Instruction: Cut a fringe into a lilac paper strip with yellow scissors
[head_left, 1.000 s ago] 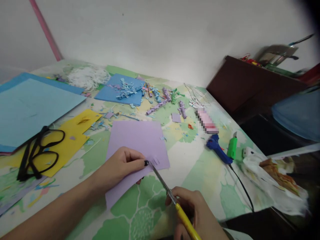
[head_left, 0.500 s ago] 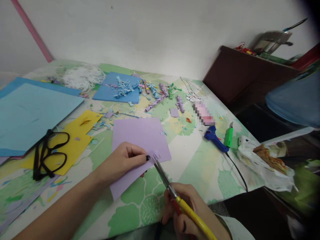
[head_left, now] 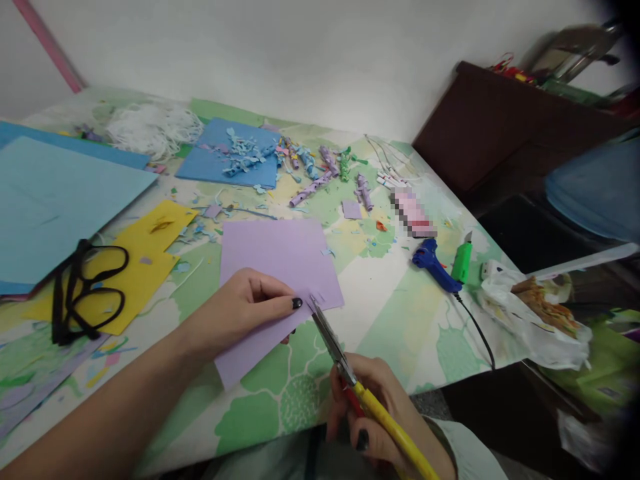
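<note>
A sheet of lilac craft paper (head_left: 273, 250) lies at the near middle of the table, its front edge lifted a little. My left hand (head_left: 250, 303) pinches that edge, thumb on top and fingertips underneath. Around a pair of scissors (head_left: 333, 343) with a yellow and a red handle, my right hand (head_left: 390, 407) is closed. The scissor tips meet the paper's edge just right of my left thumb. Small slits and raised strips show in the paper there.
Black glasses (head_left: 90, 293) rest on yellow paper at left, beside light-blue sheets (head_left: 65, 207). Curled paper rolls (head_left: 310, 190) and scraps are scattered behind. At right lie a blue glue gun (head_left: 437, 267) with its cord, a green utility knife (head_left: 463, 259) and a plastic bag (head_left: 505, 317).
The view has shifted slightly, so most things sit higher in the picture. Both hands keep their hold, and the scissor blades look closer together at the paper's edge.
</note>
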Tool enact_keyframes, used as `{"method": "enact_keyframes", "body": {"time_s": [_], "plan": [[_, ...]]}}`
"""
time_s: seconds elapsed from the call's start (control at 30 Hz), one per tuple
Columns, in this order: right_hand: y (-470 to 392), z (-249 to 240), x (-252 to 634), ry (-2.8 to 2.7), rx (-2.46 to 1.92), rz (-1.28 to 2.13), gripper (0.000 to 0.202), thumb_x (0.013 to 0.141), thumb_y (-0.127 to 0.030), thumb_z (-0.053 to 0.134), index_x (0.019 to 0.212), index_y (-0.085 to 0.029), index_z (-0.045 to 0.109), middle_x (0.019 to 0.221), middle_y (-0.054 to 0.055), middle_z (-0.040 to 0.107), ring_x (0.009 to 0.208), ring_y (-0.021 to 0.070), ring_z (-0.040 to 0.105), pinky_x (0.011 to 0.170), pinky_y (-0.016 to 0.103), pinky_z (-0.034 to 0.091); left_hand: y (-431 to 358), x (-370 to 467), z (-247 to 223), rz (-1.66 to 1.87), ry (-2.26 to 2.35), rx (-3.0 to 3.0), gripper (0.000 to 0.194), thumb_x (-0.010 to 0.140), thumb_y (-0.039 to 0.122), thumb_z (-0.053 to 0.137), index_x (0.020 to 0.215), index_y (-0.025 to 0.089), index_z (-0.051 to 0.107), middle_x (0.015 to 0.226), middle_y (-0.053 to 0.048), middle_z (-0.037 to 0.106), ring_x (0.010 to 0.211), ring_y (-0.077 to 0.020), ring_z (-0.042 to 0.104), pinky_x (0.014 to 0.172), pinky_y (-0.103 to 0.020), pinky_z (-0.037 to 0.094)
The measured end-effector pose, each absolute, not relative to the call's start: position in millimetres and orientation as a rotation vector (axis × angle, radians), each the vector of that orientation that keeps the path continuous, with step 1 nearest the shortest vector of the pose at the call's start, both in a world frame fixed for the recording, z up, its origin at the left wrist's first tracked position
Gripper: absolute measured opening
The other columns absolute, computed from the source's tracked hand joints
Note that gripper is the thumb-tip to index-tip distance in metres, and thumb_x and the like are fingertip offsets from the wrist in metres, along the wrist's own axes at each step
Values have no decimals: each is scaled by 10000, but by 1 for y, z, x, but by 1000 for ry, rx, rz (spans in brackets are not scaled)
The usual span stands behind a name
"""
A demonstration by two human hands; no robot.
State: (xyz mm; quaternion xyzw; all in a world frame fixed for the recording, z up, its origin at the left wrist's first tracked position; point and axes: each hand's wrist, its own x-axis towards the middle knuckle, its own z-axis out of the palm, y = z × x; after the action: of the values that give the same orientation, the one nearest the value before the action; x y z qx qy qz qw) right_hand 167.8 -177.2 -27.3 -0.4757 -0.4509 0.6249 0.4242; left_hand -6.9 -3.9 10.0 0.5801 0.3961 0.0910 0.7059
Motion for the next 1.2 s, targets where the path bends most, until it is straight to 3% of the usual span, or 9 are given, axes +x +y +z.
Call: {"method": "enact_keyframes", "body": {"time_s": [0.17, 0.3, 0.6, 0.83, 1.2], "plan": [[-191, -33, 161, -1057, -1276, 1507, 616, 680, -649, 743, 1032, -196, 519, 660, -40, 450, 555, 136, 479, 470, 232, 281, -4, -9, 9, 223, 862, 1243, 185, 734, 343, 673, 642, 200, 747, 543, 3, 690, 452, -103, 554, 420, -170, 395], [-197, -35, 155, -956, -1425, 1406, 746, 576, -757, 717, 1020, -185, 536, 675, -9, 527, 556, 151, 515, 456, 229, 317, -4, -11, 8, 212, 890, 1247, 203, 716, 363, 678, 609, 196, 723, 528, 12, 652, 442, -98, 519, 404, -172, 372], [-185, -25, 163, -1054, -1198, 1563, 716, 674, -759, 640, 1063, -174, 503, 635, -14, 597, 470, 100, 495, 488, 226, 370, -5, -10, 11, 172, 892, 1322, 226, 712, 353, 647, 561, 190, 688, 493, 18, 578, 427, -100, 469, 398, -197, 328], [-181, -23, 163, -1027, -1254, 1589, 753, 584, -794, 660, 979, -167, 528, 608, -16, 600, 453, 98, 482, 468, 221, 363, -6, -9, 15, 183, 829, 1374, 267, 711, 353, 643, 510, 178, 650, 462, 27, 532, 414, -86, 414, 396, -201, 283], [-186, -26, 160, -1019, -1271, 1535, 759, 612, -798, 637, 1016, -167, 519, 581, -18, 584, 475, 117, 517, 471, 221, 371, 1, -15, 10, 340, 924, 1260, 183, 661, 374, 686, 628, 199, 728, 493, 10, 632, 417, -111, 517, 372, -186, 370]]}}
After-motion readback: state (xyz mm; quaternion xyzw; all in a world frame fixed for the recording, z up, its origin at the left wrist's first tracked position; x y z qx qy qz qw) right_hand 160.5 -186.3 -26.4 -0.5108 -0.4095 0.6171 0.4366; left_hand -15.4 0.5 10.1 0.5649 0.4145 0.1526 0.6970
